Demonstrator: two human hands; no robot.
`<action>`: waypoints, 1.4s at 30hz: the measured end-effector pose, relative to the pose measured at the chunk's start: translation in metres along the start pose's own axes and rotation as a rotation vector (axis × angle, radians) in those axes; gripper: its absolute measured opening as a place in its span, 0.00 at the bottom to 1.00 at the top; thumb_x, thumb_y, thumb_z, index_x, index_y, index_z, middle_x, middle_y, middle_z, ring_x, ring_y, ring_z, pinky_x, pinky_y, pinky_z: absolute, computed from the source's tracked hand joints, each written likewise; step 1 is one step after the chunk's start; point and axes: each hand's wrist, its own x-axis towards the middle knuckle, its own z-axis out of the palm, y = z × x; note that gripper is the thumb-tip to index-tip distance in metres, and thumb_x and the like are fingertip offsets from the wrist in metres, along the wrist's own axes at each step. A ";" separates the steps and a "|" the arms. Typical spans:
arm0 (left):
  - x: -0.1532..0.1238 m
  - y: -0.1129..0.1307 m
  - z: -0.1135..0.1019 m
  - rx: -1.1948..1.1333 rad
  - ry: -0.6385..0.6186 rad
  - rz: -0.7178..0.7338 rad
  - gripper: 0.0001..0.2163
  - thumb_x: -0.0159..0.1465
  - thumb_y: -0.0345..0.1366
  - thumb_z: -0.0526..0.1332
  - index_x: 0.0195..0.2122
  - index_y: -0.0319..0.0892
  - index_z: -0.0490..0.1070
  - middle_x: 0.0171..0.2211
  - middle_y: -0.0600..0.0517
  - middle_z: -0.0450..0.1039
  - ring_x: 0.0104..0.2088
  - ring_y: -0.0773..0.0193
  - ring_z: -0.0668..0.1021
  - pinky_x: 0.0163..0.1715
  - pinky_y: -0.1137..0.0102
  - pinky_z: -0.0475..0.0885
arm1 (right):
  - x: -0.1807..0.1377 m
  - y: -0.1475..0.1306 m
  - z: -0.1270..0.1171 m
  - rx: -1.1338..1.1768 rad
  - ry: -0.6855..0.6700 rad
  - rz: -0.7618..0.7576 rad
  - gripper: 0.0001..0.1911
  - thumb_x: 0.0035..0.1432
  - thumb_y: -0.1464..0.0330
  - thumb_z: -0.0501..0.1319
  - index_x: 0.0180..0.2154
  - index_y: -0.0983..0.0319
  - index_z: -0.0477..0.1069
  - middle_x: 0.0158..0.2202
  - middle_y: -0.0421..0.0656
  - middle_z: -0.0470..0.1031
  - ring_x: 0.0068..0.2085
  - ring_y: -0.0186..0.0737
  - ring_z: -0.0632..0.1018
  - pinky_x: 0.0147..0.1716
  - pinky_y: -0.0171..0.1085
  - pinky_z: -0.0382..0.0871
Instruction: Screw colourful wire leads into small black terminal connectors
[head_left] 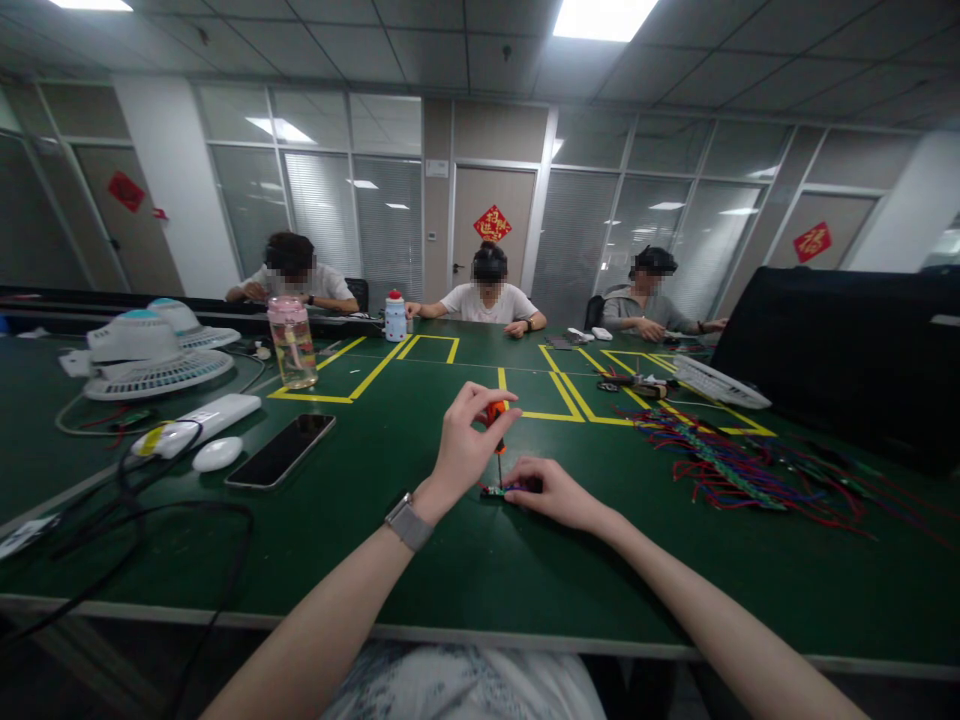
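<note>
My left hand (472,435), with a watch on its wrist, is closed around the orange and black handle of a screwdriver (500,447). The screwdriver stands upright, its thin shaft pointing down to a small green circuit board (491,492) on the table. Whether the tip sits in a screw is too small to tell. My right hand (551,490) rests on the table with its fingertips closed on the right side of that board, which they partly hide. To the right lies a bundle of similar green boards with red and blue wires (712,455).
On the green table (360,560), a phone (281,450), white mouse-like case (217,454), cables and pink-lidded bottle (292,345) stand left. A keyboard (720,382), tools (637,383) and a black monitor (840,360) are right. Three people sit across the table.
</note>
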 end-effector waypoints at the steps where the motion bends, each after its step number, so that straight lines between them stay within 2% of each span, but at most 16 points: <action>1: 0.000 0.000 -0.001 0.016 -0.001 0.004 0.08 0.64 0.38 0.61 0.41 0.44 0.77 0.36 0.51 0.68 0.36 0.66 0.74 0.33 0.74 0.72 | 0.000 0.000 0.000 -0.002 0.002 -0.002 0.10 0.55 0.65 0.65 0.37 0.63 0.79 0.33 0.43 0.74 0.33 0.36 0.72 0.35 0.35 0.66; 3: 0.000 -0.001 -0.001 0.033 -0.014 0.005 0.12 0.67 0.38 0.55 0.46 0.45 0.76 0.38 0.50 0.68 0.37 0.66 0.74 0.39 0.72 0.72 | 0.000 0.001 0.000 -0.004 0.003 -0.006 0.10 0.55 0.65 0.65 0.37 0.63 0.79 0.33 0.43 0.74 0.33 0.36 0.72 0.35 0.35 0.66; 6: -0.001 -0.007 0.001 -0.022 -0.044 0.002 0.16 0.70 0.34 0.50 0.56 0.46 0.69 0.48 0.48 0.70 0.47 0.63 0.75 0.48 0.67 0.72 | 0.001 0.002 0.001 -0.009 0.003 -0.010 0.10 0.55 0.65 0.65 0.37 0.63 0.79 0.33 0.43 0.74 0.33 0.36 0.72 0.35 0.35 0.66; 9: -0.002 -0.012 0.005 -0.158 -0.061 -0.042 0.17 0.70 0.34 0.49 0.58 0.45 0.66 0.54 0.45 0.69 0.49 0.62 0.76 0.47 0.65 0.74 | 0.001 0.002 0.001 -0.021 0.000 -0.012 0.10 0.55 0.65 0.65 0.37 0.64 0.79 0.32 0.43 0.73 0.33 0.36 0.72 0.35 0.35 0.66; 12: -0.003 -0.011 0.007 -0.218 -0.057 -0.072 0.16 0.68 0.35 0.53 0.55 0.44 0.68 0.53 0.45 0.71 0.44 0.62 0.79 0.41 0.68 0.77 | 0.001 0.002 0.001 -0.020 0.001 -0.016 0.10 0.55 0.65 0.65 0.37 0.63 0.79 0.32 0.42 0.74 0.33 0.36 0.72 0.35 0.35 0.66; 16: -0.003 -0.004 0.005 -0.102 -0.039 -0.037 0.12 0.65 0.34 0.58 0.49 0.44 0.73 0.45 0.48 0.74 0.40 0.65 0.78 0.34 0.73 0.76 | 0.001 0.002 0.001 -0.019 0.004 -0.023 0.11 0.55 0.64 0.65 0.37 0.63 0.79 0.31 0.42 0.74 0.32 0.36 0.72 0.34 0.35 0.66; 21: -0.002 0.002 0.001 0.029 -0.001 0.022 0.07 0.62 0.37 0.62 0.40 0.44 0.76 0.36 0.51 0.68 0.36 0.67 0.74 0.34 0.74 0.73 | 0.001 0.001 0.001 -0.017 0.003 -0.010 0.10 0.55 0.64 0.65 0.37 0.63 0.79 0.32 0.43 0.74 0.32 0.36 0.72 0.35 0.35 0.66; 23: -0.002 0.001 0.000 0.051 0.003 0.021 0.09 0.65 0.38 0.58 0.42 0.44 0.77 0.37 0.50 0.66 0.37 0.67 0.74 0.38 0.72 0.73 | 0.001 0.001 0.001 -0.015 0.001 -0.008 0.10 0.55 0.64 0.65 0.37 0.63 0.79 0.32 0.43 0.74 0.32 0.36 0.72 0.34 0.35 0.66; 26: -0.003 -0.003 0.002 -0.024 -0.028 0.000 0.15 0.70 0.36 0.49 0.52 0.46 0.72 0.45 0.47 0.67 0.45 0.64 0.75 0.45 0.69 0.73 | 0.001 0.001 0.000 -0.012 -0.004 -0.009 0.11 0.55 0.64 0.65 0.37 0.63 0.78 0.32 0.42 0.73 0.32 0.36 0.72 0.34 0.35 0.66; 28: -0.004 -0.007 0.005 -0.143 -0.058 -0.036 0.17 0.70 0.35 0.47 0.57 0.46 0.67 0.51 0.46 0.67 0.47 0.64 0.76 0.44 0.69 0.75 | 0.001 0.000 0.000 -0.012 -0.007 -0.013 0.10 0.55 0.64 0.65 0.37 0.63 0.78 0.32 0.42 0.73 0.32 0.36 0.72 0.34 0.35 0.66; 30: -0.004 -0.010 0.007 -0.223 -0.062 -0.086 0.18 0.70 0.36 0.49 0.60 0.45 0.63 0.51 0.45 0.69 0.44 0.64 0.78 0.41 0.69 0.76 | 0.001 0.000 0.000 -0.014 -0.008 -0.010 0.10 0.55 0.65 0.65 0.37 0.63 0.78 0.33 0.43 0.74 0.33 0.36 0.72 0.35 0.35 0.66; 33: -0.004 -0.009 0.008 -0.175 -0.020 -0.105 0.16 0.67 0.37 0.56 0.55 0.44 0.68 0.44 0.47 0.72 0.39 0.65 0.78 0.37 0.71 0.76 | 0.000 0.000 0.000 -0.018 -0.001 -0.003 0.10 0.55 0.65 0.65 0.37 0.63 0.79 0.33 0.43 0.74 0.33 0.36 0.72 0.35 0.36 0.66; 37: -0.003 -0.002 0.003 0.060 0.044 -0.021 0.09 0.60 0.39 0.65 0.40 0.45 0.77 0.36 0.51 0.66 0.36 0.66 0.73 0.37 0.71 0.73 | 0.000 0.001 0.000 -0.011 0.003 -0.013 0.10 0.55 0.65 0.65 0.38 0.63 0.79 0.32 0.43 0.73 0.32 0.36 0.72 0.34 0.35 0.66; 39: -0.002 -0.002 0.002 0.099 0.043 -0.012 0.09 0.61 0.40 0.63 0.42 0.46 0.77 0.37 0.51 0.63 0.36 0.66 0.72 0.41 0.70 0.73 | 0.000 0.002 0.000 -0.009 0.001 -0.019 0.10 0.55 0.64 0.65 0.37 0.63 0.79 0.32 0.42 0.73 0.32 0.36 0.72 0.33 0.35 0.66; 42: -0.001 -0.006 0.002 0.022 0.004 -0.043 0.14 0.69 0.39 0.52 0.51 0.47 0.72 0.45 0.48 0.65 0.44 0.64 0.74 0.48 0.67 0.72 | 0.000 0.003 0.001 -0.009 0.001 -0.022 0.11 0.56 0.63 0.65 0.37 0.63 0.79 0.32 0.42 0.73 0.31 0.35 0.72 0.33 0.35 0.66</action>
